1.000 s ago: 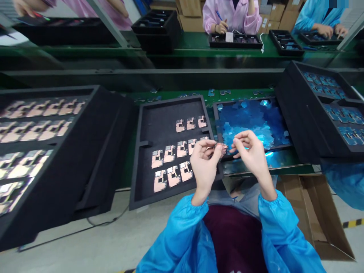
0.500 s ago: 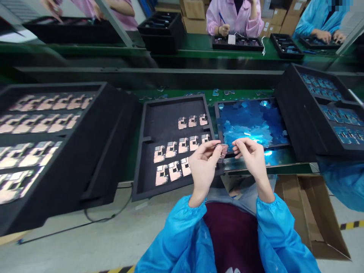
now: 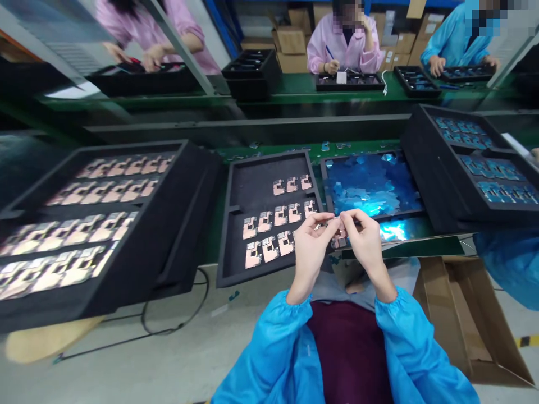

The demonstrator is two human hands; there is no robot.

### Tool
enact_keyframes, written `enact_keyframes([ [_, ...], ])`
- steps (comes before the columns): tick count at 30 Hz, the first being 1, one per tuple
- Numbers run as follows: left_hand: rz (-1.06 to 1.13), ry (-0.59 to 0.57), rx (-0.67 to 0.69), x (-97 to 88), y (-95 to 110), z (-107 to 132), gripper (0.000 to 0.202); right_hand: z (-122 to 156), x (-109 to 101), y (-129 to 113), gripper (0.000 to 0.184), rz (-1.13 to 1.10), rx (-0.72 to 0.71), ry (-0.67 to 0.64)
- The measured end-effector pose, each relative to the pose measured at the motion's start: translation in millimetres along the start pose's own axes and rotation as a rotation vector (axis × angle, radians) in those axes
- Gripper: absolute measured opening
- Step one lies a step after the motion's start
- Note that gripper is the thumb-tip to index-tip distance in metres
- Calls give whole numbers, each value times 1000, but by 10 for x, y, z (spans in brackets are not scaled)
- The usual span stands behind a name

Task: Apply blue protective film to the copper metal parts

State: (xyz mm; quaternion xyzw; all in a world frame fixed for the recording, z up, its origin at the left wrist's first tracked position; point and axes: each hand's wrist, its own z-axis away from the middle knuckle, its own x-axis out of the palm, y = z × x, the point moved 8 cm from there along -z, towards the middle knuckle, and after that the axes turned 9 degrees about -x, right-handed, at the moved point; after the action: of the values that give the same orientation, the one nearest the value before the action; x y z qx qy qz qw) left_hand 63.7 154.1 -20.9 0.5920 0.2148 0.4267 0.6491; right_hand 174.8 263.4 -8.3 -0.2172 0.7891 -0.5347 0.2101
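Observation:
My left hand [image 3: 311,244] pinches a small copper-coloured circuit board [image 3: 339,240] between thumb and fingers, above the front edge of the bench. My right hand [image 3: 365,238] is closed at the board's upper edge, its thumb and fingertips meeting those of the left; the exact contact is partly hidden. To the left lies a black foam tray [image 3: 248,182] with rows of similar boards [image 3: 270,248]. Just behind my right hand, a heap of shiny blue film pieces [image 3: 366,188] fills another black tray [image 3: 325,168].
Stacked black trays [image 3: 185,224] of copper-coloured boards stand left; another stack [image 3: 425,179] with blue-faced boards stands right. An open cardboard box [image 3: 463,314] sits low at right. Across the green bench [image 3: 290,73], several people work. A cable [image 3: 168,331] loops near the floor.
My right hand has moved left to the circuit board and now meets my left hand there. The left keeps its pinch. The whole view has shifted slightly.

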Motion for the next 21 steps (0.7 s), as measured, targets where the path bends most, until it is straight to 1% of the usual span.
enact_keyframes([
  [2, 8, -20, -32, 23, -25, -73, 36, -15, 9, 25, 37, -21, 4, -18],
  [5, 32, 14, -51, 20, -54, -206, 35, -87, 36, 81, 35, -64, 6, -62],
  [10, 18, 6, -93, 33, -54, -424, 40, -340, 80, 261, 36, -77, 73, -131],
  [12, -11, -15, -115, 45, -4, -493, 37, -458, 118, 327, 35, -87, 105, -158],
  [13, -28, -37, -131, 68, 27, -524, 35, -521, 125, 356, 35, -85, 118, -149],
  [16, -58, -87, -174, 167, 145, -630, 29, -726, 98, 419, 43, -57, 154, -58],
  [18, -61, -73, -203, 226, 231, -727, 28, -874, 80, 423, 48, -36, 179, -33],
  [21, -51, -9, -273, 286, 363, -881, 30, -1076, 76, 355, 50, -66, 253, -99],
])
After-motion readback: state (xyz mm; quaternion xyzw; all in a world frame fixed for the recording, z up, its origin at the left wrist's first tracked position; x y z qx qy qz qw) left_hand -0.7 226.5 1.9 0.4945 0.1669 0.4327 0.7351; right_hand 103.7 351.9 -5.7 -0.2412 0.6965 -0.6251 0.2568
